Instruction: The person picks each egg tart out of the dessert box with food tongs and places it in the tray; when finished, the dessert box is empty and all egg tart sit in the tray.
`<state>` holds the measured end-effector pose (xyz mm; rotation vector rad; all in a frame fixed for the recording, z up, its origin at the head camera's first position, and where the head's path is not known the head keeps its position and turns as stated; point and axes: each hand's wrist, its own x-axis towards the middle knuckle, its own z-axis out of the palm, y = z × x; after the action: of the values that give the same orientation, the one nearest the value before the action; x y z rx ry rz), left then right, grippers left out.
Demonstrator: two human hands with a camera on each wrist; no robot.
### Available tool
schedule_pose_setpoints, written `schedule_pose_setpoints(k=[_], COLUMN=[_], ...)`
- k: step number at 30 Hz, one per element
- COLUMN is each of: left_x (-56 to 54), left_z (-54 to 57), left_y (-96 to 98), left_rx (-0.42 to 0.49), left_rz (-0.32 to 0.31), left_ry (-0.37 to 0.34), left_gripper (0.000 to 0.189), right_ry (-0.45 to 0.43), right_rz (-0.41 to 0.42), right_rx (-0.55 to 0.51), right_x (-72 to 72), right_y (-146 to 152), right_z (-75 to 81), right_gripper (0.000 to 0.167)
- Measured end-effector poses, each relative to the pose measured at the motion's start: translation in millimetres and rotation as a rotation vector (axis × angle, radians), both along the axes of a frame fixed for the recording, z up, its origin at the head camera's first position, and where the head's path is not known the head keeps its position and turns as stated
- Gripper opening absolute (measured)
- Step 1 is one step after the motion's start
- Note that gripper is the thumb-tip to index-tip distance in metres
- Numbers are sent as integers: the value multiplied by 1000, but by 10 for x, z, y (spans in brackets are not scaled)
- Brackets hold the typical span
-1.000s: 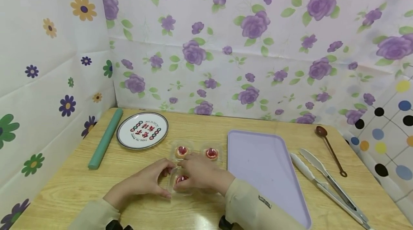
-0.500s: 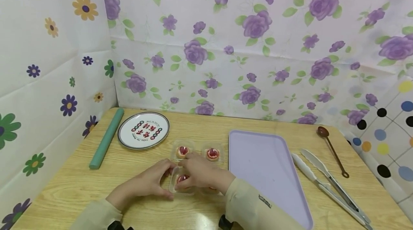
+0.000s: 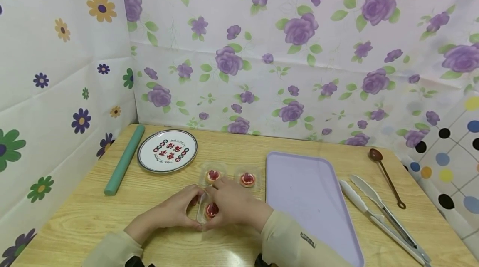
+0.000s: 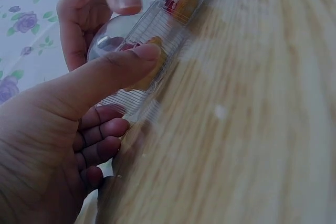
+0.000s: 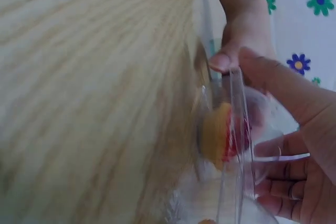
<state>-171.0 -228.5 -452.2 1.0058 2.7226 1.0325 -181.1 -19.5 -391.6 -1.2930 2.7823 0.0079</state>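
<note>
A clear plastic cake box point(image 3: 256, 170) with domed compartments lies on the table in the head view. Small tarts with red tops sit inside, one at front left point(image 3: 211, 210). My left hand point(image 3: 174, 210) holds the box's front left corner, its thumb point(image 4: 118, 72) across the ridged side in the left wrist view. Over the front of the box, my right hand point(image 3: 235, 204) grips the plastic rim point(image 5: 239, 103), thumb at the edge and fingers curled by the dome. Both thumbs meet at the near corner. The right hand hides the front right compartment.
A lilac tray point(image 3: 303, 192) lies right of the box. Beyond it are tongs point(image 3: 381, 213) and a brown spoon point(image 3: 387, 177). Behind and left stand a white plate point(image 3: 167, 151) and a green roll point(image 3: 125, 159). Floral cloth point(image 3: 232, 92) closes off the back.
My right thumb has slid from over the front left dome toward the near edge, beside the left thumb. The left hand has barely moved.
</note>
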Motion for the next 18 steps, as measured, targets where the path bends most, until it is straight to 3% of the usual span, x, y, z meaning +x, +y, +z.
schedule_pose_setpoints(k=[3, 7, 18], left_x=[-2, -7, 17], left_z=[0, -4, 8], left_y=[-3, 2, 33], left_rx=[-6, -10, -21], left_rz=[-3, -9, 25], left_ry=[-5, -7, 8], left_gripper=[63, 62, 57], right_ry=[100, 166, 85], right_rz=[1, 3, 14], right_rx=[79, 111, 24], right_x=[51, 85, 77], right_y=[-38, -54, -37], right_z=[-13, -14, 2], right_gripper=[93, 88, 82])
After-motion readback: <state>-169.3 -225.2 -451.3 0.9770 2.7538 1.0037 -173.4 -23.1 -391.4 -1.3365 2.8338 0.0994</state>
